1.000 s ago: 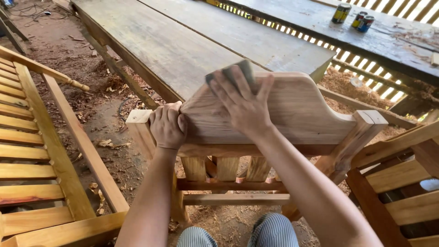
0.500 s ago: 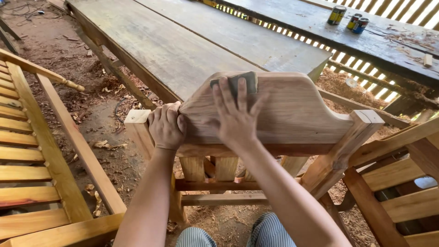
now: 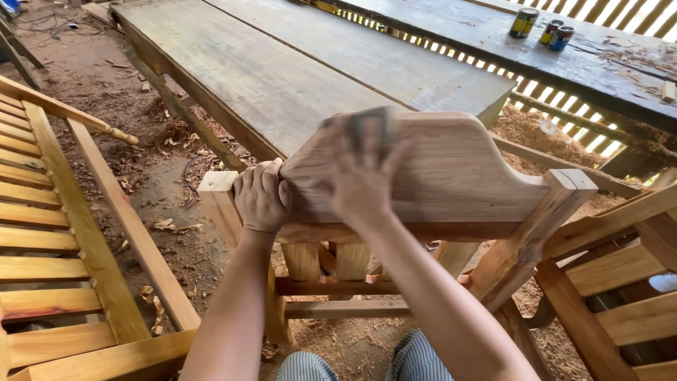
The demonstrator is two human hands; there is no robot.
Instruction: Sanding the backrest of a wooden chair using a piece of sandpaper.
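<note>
**Sanding the curved top panel: notes on technique**

While the right hand (image 3: 363,180) lies flat and spread over a dark sanding sheet (image 3: 371,129), pressing it to the upper face of the carved wooden panel (image 3: 451,169), the left hand (image 3: 262,196) is curled shut around the panel's left end, just beside the square post top (image 3: 217,182). The right hand is blurred, so its exact finger spread cannot be read. The panel belongs to a bare wood chair frame (image 3: 522,247) standing on the sawdust-strewn floor, close against the end of the long plank table (image 3: 282,77).

Judgement on doing this well:
- Keep the palm flat so pressure spreads evenly; fingertip pressure would likely dig grooves.
- Stroke along the grain, which runs lengthwise across the panel.
- Ease off at the scalloped top edge to avoid rounding its profile.
- Left grip should brace against each push; the frame looks light enough to rock.

Slatted benches (image 3: 63,233) stand to the left, small cans (image 3: 523,22) well apart on the far table.
</note>
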